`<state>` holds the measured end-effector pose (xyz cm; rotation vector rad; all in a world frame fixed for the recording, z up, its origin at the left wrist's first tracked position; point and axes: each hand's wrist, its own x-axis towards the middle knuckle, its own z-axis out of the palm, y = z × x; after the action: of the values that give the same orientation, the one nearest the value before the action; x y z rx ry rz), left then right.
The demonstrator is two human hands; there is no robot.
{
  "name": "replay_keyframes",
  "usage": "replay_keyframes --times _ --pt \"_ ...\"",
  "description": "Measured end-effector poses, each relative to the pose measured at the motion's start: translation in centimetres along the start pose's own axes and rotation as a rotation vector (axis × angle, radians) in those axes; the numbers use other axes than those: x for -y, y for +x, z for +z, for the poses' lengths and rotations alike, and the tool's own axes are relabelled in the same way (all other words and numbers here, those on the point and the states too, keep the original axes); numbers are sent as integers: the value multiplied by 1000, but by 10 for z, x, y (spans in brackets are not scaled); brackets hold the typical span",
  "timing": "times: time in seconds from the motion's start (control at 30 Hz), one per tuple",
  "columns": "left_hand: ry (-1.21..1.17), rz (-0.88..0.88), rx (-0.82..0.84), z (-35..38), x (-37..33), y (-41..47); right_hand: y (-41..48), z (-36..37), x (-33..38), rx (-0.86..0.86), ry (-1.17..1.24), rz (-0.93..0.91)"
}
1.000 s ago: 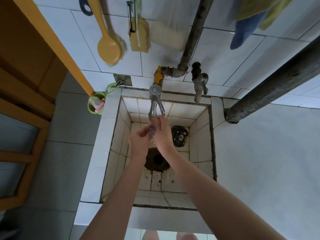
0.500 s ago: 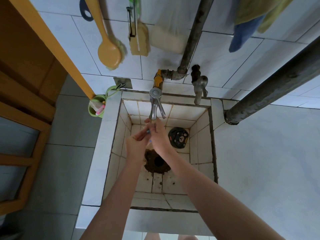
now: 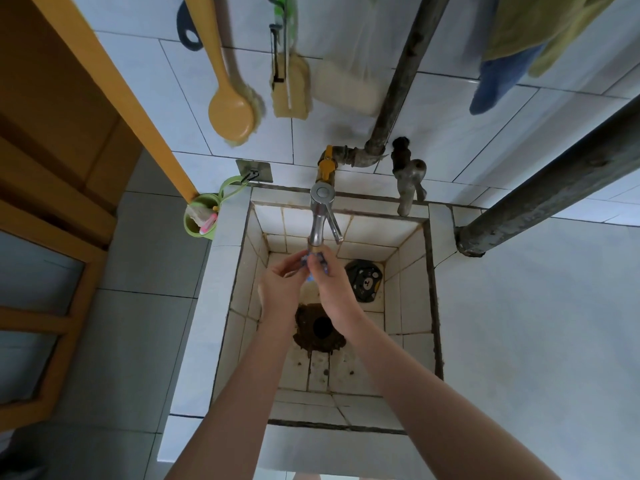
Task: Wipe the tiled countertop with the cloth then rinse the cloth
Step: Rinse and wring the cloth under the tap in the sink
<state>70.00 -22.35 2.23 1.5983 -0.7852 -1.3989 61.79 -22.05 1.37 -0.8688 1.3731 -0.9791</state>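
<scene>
Now the blue cloth (image 3: 306, 261) is pinched by left grip (image 3: 281, 289) and right grip (image 3: 334, 289) under the tap (image 3: 320, 220); thorough rubbing is advised.

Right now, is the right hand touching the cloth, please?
Touching. The head view shows the right hand gripping the cloth just below the tap.

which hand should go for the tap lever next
Right, likely: the right hand is under the lever, which slants toward its side; the left hand, gripping the cloth, is farther off.
</scene>
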Motion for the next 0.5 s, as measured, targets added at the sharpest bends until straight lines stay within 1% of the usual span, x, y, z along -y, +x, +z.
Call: replay_keyframes --times 0.13,0.2,0.3,0.37,0.47,0.5 --pt "20 -8 40 2 2 -2 11 2 5 -48 31 69" --pt "39 -40 27 1 3 -1 14 2 5 -72 12 88" --pt "33 -69 25 2 3 -2 18 -1 7 -202 -59 111" --pt "12 -69 18 2 2 -4 21 -5 10 -250 -51 124" --pt "-42 -37 -13 0 1 -2 17 -10 12 -248 -25 99" --pt "-55 -25 -21 -2 0 0 13 -13 12 -222 -12 74"
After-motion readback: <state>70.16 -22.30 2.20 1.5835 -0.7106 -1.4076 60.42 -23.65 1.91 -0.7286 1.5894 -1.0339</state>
